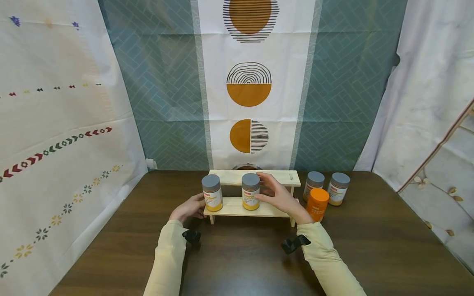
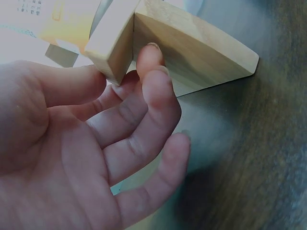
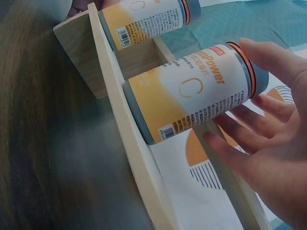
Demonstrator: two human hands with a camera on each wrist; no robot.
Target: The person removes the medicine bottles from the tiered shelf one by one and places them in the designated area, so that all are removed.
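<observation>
A small two-step wooden rack [image 1: 232,203] stands on the dark table. Two supplement bottles with grey lids and yellow-white labels are on its lower step: the left bottle [image 1: 212,198] at the left end, the other bottle [image 1: 250,198] near the middle. My right hand [image 1: 275,194] holds the middle bottle from the right, thumb at the lid [image 3: 259,72] and fingers along its far side. At the rack's left end, my left hand [image 1: 189,209] grips the lower board's end [image 2: 112,45], thumb on one side and curled fingers on the other.
Right of the rack stand an orange bottle [image 1: 317,202], partly behind my right forearm, and two more grey-lidded bottles, one at the back [image 1: 314,181] and one farther right [image 1: 338,190]. A patterned cloth [image 1: 255,135] hangs behind the table [image 1: 237,255].
</observation>
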